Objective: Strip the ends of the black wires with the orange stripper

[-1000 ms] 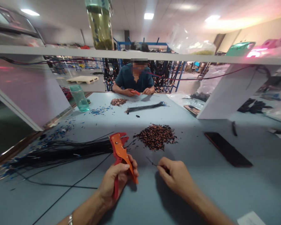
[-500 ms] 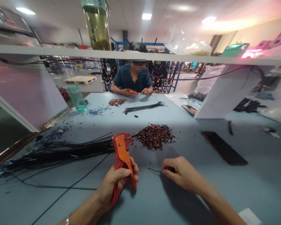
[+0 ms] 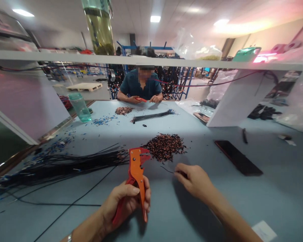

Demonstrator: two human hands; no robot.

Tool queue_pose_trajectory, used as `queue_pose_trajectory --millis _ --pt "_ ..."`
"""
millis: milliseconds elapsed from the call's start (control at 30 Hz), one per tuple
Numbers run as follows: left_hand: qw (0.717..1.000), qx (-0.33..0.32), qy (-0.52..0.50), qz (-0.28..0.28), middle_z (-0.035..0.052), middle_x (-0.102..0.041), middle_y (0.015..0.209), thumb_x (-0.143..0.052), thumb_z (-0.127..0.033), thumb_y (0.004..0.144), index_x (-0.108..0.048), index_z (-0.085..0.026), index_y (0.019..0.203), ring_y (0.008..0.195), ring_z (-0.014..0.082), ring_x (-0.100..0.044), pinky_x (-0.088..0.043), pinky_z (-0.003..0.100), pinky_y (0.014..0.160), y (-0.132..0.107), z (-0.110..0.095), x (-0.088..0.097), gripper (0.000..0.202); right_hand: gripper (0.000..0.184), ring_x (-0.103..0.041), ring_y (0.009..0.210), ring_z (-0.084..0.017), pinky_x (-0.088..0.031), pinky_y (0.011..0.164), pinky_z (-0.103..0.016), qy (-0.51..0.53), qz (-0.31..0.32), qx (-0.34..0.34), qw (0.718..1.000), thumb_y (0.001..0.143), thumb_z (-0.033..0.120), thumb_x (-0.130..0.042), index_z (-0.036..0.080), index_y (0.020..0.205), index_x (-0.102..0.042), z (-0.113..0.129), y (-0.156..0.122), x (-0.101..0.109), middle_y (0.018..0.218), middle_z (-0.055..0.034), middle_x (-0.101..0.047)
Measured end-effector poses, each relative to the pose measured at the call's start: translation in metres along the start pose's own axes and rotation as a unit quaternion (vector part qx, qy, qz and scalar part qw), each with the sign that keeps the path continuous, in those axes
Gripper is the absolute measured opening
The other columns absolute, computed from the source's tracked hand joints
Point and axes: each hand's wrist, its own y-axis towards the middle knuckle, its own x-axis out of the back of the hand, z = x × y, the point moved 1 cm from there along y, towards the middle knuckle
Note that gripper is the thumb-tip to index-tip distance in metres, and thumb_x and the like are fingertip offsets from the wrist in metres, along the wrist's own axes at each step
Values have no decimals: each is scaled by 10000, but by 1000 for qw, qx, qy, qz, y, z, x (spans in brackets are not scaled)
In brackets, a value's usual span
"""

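My left hand [image 3: 132,198] is wrapped round an orange and red wire stripper [image 3: 136,168], its jaws pointing up and to the right. Between thumb and fingers, my right hand [image 3: 192,178] pinches a thin black wire [image 3: 167,169], whose free end points left toward the stripper but stays apart from it. Beyond both hands lies a heap of black and copper-coloured wire scraps [image 3: 166,146]. To the left of the stripper stretches a bundle of long black wires [image 3: 73,166] with blue ends at the far left.
A dark phone [image 3: 238,157] lies to the right. Across the table a person [image 3: 141,85] holds a red tool. Further back are a thin black wire bundle [image 3: 151,116], a green bottle [image 3: 80,107] and another scrap heap [image 3: 123,110]. A white shelf [image 3: 166,60] spans overhead.
The wire stripper has tilted more upright and shifted slightly right. My right hand has moved a little up with the black wire, whose free end now angles upward.
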Motion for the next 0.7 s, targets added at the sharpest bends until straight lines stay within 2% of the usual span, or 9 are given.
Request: queue_pose_trajectory --millis 100,233,367,533,700 --pt "999 27 -13 19 87 -646 743 -564 -199 698 -657 -95 942 622 177 -607 -493 361 673 -1 0 -1 281 209 -441 511 -129 -360 515 -223 83 -1 11 996 849 298 -460 204 722 -597 3 -1 6 529 44 -470" --pt "998 42 -5 41 88 -643 710 -554 -202 683 -658 -86 942 597 183 -605 -483 364 660 -2 1 -4 302 212 -375 522 -123 -322 510 -241 223 -22 -18 974 820 367 -527 198 704 -579 5 -4 9 547 57 -389" --pt "996 68 24 50 96 -653 717 -571 -197 660 -658 -83 960 592 190 -614 -478 354 649 -3 4 -4 332 215 -372 555 -121 -321 521 -244 308 -21 -11 951 817 371 -542 197 691 -558 8 -6 12 593 46 -404" --pt "992 86 62 63 101 -667 725 -599 -179 637 -666 -84 962 596 192 -629 -469 304 609 -5 6 -5 346 182 -406 540 -121 -349 515 -241 292 -15 16 956 827 334 -532 200 717 -587 15 -8 15 593 39 -461" --pt "990 90 81 66 99 -672 734 -607 -184 641 -665 -90 970 598 185 -626 -477 298 609 -5 6 -5 347 182 -419 534 -125 -357 521 -250 239 -57 38 969 828 313 -538 190 749 -646 17 -10 10 572 30 -498"
